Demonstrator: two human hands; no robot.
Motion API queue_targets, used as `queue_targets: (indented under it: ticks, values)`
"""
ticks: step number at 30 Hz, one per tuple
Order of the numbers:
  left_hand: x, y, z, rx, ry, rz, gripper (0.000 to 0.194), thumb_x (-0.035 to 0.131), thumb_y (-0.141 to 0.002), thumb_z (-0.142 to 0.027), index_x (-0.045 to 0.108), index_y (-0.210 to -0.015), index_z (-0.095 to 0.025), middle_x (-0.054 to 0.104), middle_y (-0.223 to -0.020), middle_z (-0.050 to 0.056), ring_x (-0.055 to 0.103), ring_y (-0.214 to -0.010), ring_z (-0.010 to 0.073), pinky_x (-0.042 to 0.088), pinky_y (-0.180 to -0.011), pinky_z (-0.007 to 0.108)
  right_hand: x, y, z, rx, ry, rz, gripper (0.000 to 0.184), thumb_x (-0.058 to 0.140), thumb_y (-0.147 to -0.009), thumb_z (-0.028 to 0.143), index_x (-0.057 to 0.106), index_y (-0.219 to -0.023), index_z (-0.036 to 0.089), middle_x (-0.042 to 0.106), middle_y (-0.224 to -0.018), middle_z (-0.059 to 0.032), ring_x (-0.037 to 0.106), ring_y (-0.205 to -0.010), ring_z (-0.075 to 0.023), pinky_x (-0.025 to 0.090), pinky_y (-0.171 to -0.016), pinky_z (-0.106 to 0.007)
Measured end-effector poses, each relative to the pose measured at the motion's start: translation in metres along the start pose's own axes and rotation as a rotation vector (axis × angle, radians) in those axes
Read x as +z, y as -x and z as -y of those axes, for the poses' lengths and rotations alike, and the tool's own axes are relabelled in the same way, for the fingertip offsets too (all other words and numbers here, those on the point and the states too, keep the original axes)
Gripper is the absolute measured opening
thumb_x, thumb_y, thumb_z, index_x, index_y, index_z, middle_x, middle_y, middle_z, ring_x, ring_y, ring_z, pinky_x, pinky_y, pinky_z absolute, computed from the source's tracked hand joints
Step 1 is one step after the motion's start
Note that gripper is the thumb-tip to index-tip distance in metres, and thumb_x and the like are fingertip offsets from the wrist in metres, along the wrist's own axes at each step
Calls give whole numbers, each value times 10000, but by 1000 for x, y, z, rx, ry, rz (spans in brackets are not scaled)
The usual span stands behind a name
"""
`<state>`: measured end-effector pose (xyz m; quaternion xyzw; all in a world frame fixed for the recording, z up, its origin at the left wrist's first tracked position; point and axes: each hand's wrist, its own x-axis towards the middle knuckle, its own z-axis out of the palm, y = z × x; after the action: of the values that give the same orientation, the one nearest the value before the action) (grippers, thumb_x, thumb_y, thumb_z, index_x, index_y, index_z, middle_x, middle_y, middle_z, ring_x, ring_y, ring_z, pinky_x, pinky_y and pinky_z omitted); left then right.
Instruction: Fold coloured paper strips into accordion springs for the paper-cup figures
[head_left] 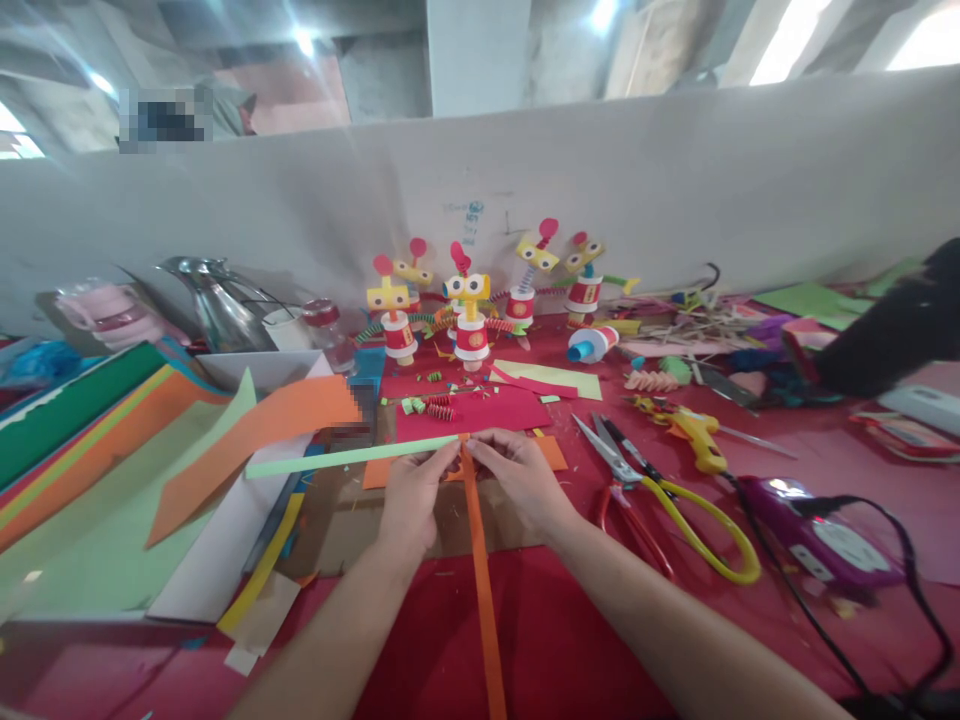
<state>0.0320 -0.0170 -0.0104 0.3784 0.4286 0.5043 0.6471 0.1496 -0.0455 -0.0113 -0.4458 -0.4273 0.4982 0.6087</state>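
My left hand (420, 490) pinches a pale green paper strip (345, 458) near its right end; the strip stretches out to the left. Close beside it, my right hand (517, 475) grips the top of an orange paper strip (480, 560), which hangs down toward me. The two strips meet at a right angle between my fingertips; whether they are glued there I cannot tell. Beneath my hands lie a piece of brown cardboard (337, 530) and orange paper (555, 454) on the red tabletop.
Several paper-cup figures (471, 335) stand at the back. On the right lie scissors (701, 530), red-handled pliers (637, 530), a yellow glue gun (697, 438) and a purple power unit (817, 540) with cables. A white box (217, 545) holding coloured paper sits left.
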Motion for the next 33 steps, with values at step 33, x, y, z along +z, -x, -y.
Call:
queue_targets:
  ticks: [33]
  values:
    - [-12, -12, -1, -33, 35, 241, 213, 794, -580, -249, 687, -738, -155, 635, -716, 17, 559, -670, 118, 433, -660, 250, -4, -1, 5, 357, -347, -70, 239, 808, -541, 326, 668, -636, 157, 647, -555, 0, 565, -500, -111, 447, -527, -235]
